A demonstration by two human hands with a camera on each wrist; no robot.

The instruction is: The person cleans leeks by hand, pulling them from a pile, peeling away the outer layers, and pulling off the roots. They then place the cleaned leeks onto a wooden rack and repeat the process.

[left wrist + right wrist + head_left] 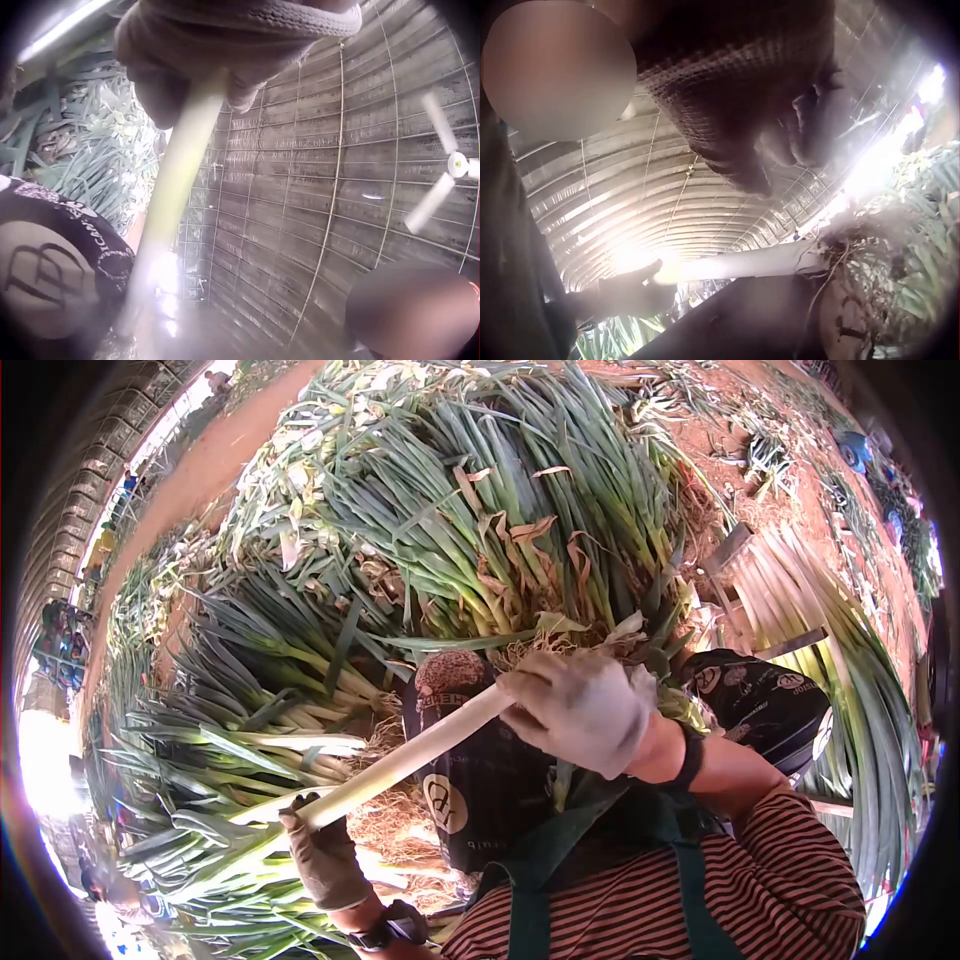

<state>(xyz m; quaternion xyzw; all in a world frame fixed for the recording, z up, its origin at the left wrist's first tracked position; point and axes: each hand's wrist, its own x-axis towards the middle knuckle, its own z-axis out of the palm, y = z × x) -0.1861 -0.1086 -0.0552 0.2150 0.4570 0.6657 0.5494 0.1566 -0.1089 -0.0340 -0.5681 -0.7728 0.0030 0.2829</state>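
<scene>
A long leek with a pale shaft slants across the person's lap. My gloved left hand grips it toward its leafy end, and in the left wrist view the shaft runs down from the gloved fist. The gloved right hand lies over the root end in the head view, fingers bent. From the right wrist, that hand appears above the leek shaft, a gap between them, with hairy roots showing at the end. Whether its fingers pinch anything, I cannot tell.
A big heap of untrimmed leeks lies ahead, with more leeks at the left. Pale cleaned leeks lie in a metal-framed rack at the right. Loose trimmings cover the ground around the heap.
</scene>
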